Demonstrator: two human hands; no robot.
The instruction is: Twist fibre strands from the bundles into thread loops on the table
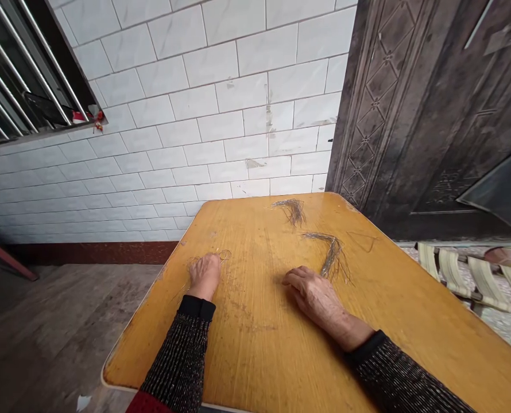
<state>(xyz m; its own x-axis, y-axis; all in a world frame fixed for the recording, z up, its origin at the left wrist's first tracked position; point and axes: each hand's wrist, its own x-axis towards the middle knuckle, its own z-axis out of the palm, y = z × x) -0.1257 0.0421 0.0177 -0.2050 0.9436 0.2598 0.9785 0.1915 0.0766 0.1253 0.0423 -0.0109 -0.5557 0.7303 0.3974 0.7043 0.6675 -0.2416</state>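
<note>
My left hand [205,274] is closed and low over the left side of the wooden table, on a tangle of thin wire. A small wire loop [225,256] shows just right of its knuckles, and fine strands stick out on the left; its fingertips are hidden. On the tabletop near the middle lies my right hand [314,293], palm down, fingers loosely bent and thumb apart, with nothing visible in it. Right beside it is a bent bundle of thin wires [332,255], its ends splayed. Farther back lies a second wire bundle [295,211].
The yellow-brown table [255,355] has rounded corners and stands near a white tiled wall [221,126]. A faint loose wire [367,238] lies on its right side. Beyond the right edge are a dark carved door [410,143] and a strapped seat [449,269]. A barred window [27,69] is upper left.
</note>
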